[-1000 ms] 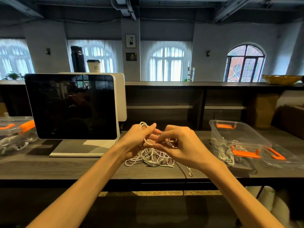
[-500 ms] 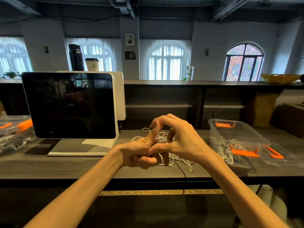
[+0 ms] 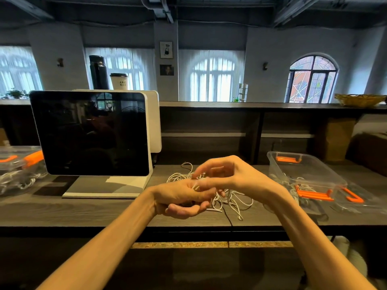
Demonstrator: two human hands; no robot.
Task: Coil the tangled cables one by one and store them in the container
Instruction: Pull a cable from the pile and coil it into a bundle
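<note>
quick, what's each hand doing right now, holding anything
Left hand: fingers curled round a white cable from the tangle.
Right hand: fingertips pinching the same cable just above the left hand.

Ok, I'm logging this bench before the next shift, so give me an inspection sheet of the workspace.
Surface: dark wooden counter.
Job's things: tangled white cables at centre; open clear container on the right with cables inside, its lid beside it.
Clutter: dark monitor; second clear bin far left.
Grips: left hand holds a white cable; right hand pinches it above.
Cables: thin black cord runs over the front edge.
Surroundings: flask, paper cup, wicker basket on the ledge.
</note>
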